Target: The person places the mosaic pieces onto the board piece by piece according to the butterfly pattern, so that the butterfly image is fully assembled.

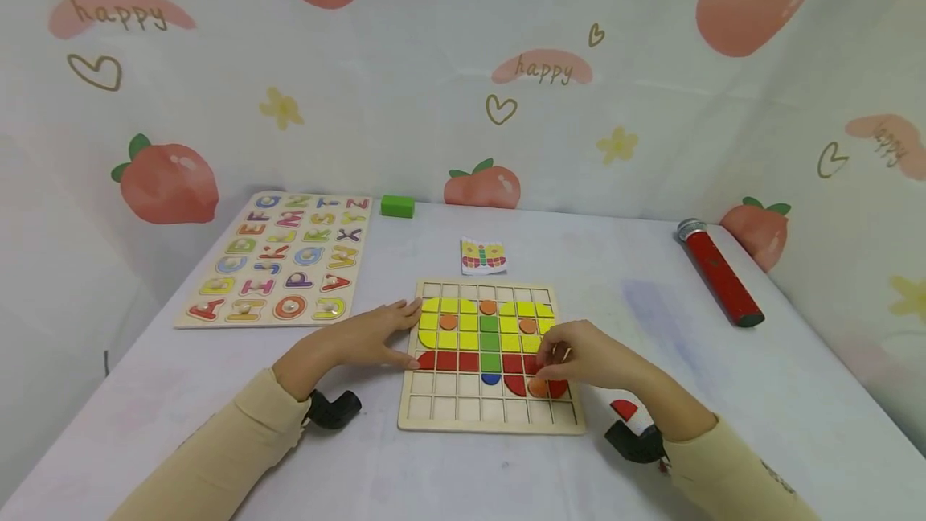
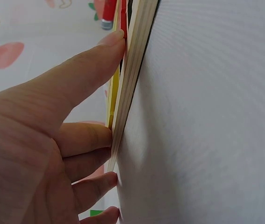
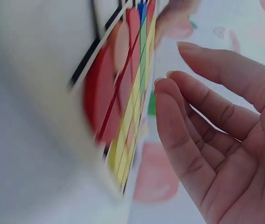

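A wooden grid board (image 1: pixel 441 410) lies in the middle of the table. Coloured pieces fill part of its grid: yellow pieces (image 1: pixel 448 339) on both sides, a green column (image 1: pixel 489 344), a blue half-round (image 1: pixel 491 379), red pieces (image 1: pixel 447 361) and orange discs (image 1: pixel 537 387). My left hand (image 1: pixel 376 334) rests along the board's left edge; its thumb touches the rim beside a red piece in the left wrist view. Above the board's right side hovers my right hand (image 1: pixel 589 354), fingers loosely bent. In the right wrist view a gap shows between thumb and fingertips, with nothing held.
A small picture card (image 1: pixel 484 257) lies behind the board. An alphabet board (image 1: pixel 249 264) and a green block (image 1: pixel 398 207) are at back left, a red microphone (image 1: pixel 723 276) at right. One red quarter-round (image 1: pixel 624 408) lies near my right wrist.
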Motion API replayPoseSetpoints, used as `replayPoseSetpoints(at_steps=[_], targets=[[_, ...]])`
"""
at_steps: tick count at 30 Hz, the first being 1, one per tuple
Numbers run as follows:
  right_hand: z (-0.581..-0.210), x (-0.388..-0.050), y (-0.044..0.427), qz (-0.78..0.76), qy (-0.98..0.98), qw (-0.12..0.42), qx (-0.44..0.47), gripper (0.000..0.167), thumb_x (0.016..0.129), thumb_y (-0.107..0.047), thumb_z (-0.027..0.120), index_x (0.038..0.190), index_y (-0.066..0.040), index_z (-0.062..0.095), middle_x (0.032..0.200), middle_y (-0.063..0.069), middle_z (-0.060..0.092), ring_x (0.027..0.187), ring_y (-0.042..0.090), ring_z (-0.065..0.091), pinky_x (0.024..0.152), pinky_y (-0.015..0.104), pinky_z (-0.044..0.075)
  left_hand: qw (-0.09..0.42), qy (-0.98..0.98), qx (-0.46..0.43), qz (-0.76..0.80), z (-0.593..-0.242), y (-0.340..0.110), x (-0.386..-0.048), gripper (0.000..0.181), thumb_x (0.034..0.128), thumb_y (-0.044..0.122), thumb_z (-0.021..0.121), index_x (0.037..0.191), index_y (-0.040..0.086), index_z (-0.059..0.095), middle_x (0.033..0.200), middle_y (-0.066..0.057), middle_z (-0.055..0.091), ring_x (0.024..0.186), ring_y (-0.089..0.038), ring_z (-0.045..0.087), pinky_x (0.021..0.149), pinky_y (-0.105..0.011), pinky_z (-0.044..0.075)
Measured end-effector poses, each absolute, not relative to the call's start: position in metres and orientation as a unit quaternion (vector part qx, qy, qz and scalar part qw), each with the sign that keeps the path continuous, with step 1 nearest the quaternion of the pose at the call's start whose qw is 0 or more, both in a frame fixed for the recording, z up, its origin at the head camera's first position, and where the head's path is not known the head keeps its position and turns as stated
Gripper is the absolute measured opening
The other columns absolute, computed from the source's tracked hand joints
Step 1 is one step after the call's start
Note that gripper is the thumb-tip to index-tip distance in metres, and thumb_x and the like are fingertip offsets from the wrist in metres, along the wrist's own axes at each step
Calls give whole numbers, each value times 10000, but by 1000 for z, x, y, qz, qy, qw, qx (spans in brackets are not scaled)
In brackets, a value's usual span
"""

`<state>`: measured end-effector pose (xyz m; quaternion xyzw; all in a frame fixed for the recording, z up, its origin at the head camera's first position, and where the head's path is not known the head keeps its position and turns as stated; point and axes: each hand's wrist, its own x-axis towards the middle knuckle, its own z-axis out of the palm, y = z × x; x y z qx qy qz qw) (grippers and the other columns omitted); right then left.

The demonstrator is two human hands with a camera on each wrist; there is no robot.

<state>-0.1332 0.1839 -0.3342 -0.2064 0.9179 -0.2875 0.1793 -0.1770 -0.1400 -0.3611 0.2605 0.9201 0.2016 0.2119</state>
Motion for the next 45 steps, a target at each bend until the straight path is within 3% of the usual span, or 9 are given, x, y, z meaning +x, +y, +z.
replayPoseSetpoints(at_steps=[7,19,28,33,39,45], targets=[[-330,-118,229,-310,921,173,-162,159,810,-222,718,864,-88,653,765,-10,591,713,125,538,604,204,494,208,919,266,203,-359,-142,-176,883,777,483,696,1453,74,303,1563,-46,180,1444,-319,130,1153,-505,181],[-338,-89,290,-361,902,214,-100,254,828,-171,687,1009,2,646,852,54,636,718,80,544,571,213,486,209,918,271,199,-358,-140,-175,875,787,486,685,1455,73,298,1563,-50,174,1443,-329,125,1160,-500,163],[-353,-58,322,-404,880,224,-113,240,822,-146,690,992,12,625,815,-26,591,658,38,522,535,209,453,208,919,271,199,-361,-140,-177,888,779,499,686,1456,77,296,1564,-45,172,1444,-326,123,1156,-504,172],[-366,-46,333,-422,860,240,-159,258,819,-139,698,995,27,608,782,-108,555,677,12,526,555,198,435,206,919,270,200,-363,-141,-177,890,777,509,683,1457,83,300,1565,-47,170,1441,-334,128,1152,-510,179],[-374,-45,333,-441,846,223,-200,222,822,-100,690,962,36,584,788,-36,574,680,24,529,549,196,462,208,919,267,201,-362,-142,-176,891,777,507,685,1459,85,296,1564,-49,172,1441,-335,127,1150,-515,179],[-370,-51,327,-408,870,228,-154,291,798,-199,730,940,12,589,771,-35,552,676,5,512,563,184,460,206,919,271,199,-361,-141,-178,897,774,510,684,1456,75,297,1564,-44,175,1444,-323,124,1152,-507,180]])
